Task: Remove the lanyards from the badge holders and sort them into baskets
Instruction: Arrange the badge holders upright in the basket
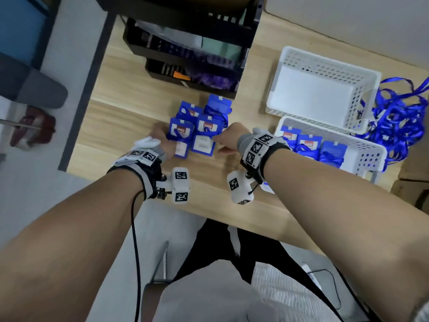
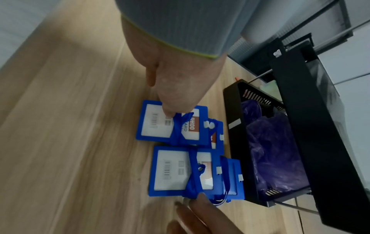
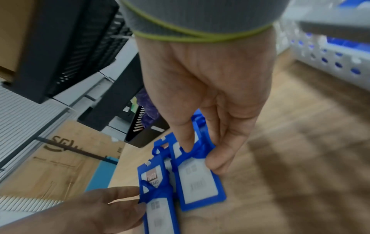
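Observation:
Several blue badge holders, each with a blue lanyard wound round it, lie in a cluster mid-table. My left hand (image 1: 166, 135) has its fingertips on the lanyard wrap of the left holder (image 1: 181, 135), seen close in the left wrist view as left hand (image 2: 170, 113) on the holder (image 2: 158, 128). My right hand (image 3: 200, 153) pinches the lanyard round the neighbouring holder (image 3: 198, 185) between thumb and forefinger. In the head view the right hand (image 1: 219, 141) sits at that holder (image 1: 203, 144). Both holders lie flat on the wood.
Two white perforated baskets stand at the right: the far basket (image 1: 362, 73) holds nothing visible, the near basket (image 1: 369, 156) holds blue badge holders. Loose blue lanyards (image 1: 397, 117) lie piled beyond them. A black stacked tray rack (image 1: 185, 45) stands behind the cluster.

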The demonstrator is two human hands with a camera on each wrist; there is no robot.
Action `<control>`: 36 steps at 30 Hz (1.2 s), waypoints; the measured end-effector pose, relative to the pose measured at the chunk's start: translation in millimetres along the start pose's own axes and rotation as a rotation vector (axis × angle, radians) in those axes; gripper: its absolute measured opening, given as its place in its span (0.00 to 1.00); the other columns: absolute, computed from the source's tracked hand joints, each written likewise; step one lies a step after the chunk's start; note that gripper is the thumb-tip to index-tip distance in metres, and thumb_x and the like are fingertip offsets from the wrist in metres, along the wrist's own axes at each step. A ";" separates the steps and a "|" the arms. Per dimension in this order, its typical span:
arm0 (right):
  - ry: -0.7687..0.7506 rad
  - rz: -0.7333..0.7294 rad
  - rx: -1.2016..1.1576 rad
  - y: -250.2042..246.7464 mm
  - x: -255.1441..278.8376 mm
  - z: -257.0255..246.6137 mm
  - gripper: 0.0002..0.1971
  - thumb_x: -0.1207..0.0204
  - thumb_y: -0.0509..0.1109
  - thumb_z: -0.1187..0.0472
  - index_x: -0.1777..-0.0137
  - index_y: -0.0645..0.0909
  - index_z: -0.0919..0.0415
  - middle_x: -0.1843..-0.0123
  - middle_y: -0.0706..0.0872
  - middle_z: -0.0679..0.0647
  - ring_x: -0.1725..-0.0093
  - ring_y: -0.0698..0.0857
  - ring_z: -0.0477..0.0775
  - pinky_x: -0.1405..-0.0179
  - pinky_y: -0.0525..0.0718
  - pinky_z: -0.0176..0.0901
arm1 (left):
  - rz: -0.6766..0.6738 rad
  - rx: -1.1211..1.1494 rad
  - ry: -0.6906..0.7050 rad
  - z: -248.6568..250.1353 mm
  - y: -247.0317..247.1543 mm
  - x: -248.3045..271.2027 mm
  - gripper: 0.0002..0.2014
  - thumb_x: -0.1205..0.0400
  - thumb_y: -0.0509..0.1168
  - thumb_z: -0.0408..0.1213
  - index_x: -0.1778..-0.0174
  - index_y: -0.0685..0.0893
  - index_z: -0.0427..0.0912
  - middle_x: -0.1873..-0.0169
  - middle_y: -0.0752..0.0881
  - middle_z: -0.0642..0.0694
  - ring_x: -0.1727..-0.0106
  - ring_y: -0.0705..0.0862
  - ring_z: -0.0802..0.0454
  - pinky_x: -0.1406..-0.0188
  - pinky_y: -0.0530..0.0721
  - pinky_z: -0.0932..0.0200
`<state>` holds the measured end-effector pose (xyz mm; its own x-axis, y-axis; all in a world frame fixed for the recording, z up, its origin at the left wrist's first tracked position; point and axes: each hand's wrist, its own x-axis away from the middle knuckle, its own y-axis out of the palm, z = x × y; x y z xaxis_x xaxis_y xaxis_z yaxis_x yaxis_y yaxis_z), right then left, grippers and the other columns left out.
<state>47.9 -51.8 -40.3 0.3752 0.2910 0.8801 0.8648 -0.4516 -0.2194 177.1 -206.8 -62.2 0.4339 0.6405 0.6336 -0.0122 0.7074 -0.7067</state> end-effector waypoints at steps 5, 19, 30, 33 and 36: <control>-0.002 -0.022 0.061 15.2 -28.6 4.9 0.08 0.25 0.74 0.56 0.58 0.80 0.60 0.45 0.91 0.61 0.43 0.89 0.62 0.38 0.86 0.58 | -0.095 -0.033 0.090 2.9 -0.7 -3.7 0.14 0.20 0.70 0.35 0.39 0.85 0.38 0.44 0.88 0.39 0.46 0.86 0.38 0.47 0.82 0.48; -0.080 0.044 -0.043 -25.5 30.3 7.1 0.11 0.25 0.68 0.66 0.44 0.83 0.70 0.50 0.92 0.63 0.51 0.92 0.63 0.44 0.89 0.57 | -0.223 0.103 0.239 44.9 -10.8 34.0 0.14 0.18 0.68 0.28 0.36 0.83 0.36 0.46 0.85 0.47 0.47 0.83 0.49 0.49 0.79 0.56; 0.026 0.297 -0.248 -184.5 110.6 133.6 0.16 0.21 0.68 0.71 0.69 0.72 0.58 0.69 0.83 0.58 0.73 0.85 0.54 0.71 0.90 0.42 | -0.434 0.101 0.551 187.1 43.7 105.2 0.17 0.22 0.71 0.28 0.36 0.85 0.43 0.44 0.89 0.43 0.42 0.87 0.46 0.38 0.86 0.44; 0.092 0.283 -0.138 -184.4 103.1 175.4 0.16 0.21 0.69 0.69 0.69 0.71 0.57 0.67 0.84 0.58 0.66 0.87 0.60 0.62 0.91 0.49 | -0.404 0.017 0.593 201.3 74.2 119.3 0.17 0.21 0.71 0.30 0.36 0.85 0.43 0.47 0.89 0.47 0.51 0.85 0.54 0.48 0.81 0.60; 0.085 0.247 0.041 -175.1 86.0 201.4 0.15 0.24 0.70 0.64 0.70 0.71 0.57 0.66 0.84 0.58 0.54 0.90 0.66 0.47 0.89 0.61 | -0.356 -0.049 0.572 199.9 96.7 126.7 0.17 0.22 0.71 0.31 0.36 0.86 0.43 0.50 0.89 0.46 0.55 0.83 0.54 0.54 0.76 0.63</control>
<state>-4.1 222.3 -11.0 0.5483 0.1034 0.8298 0.7641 -0.4651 -0.4470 50.8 2.6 12.6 0.8125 0.1019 0.5740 0.2554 0.8229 -0.5076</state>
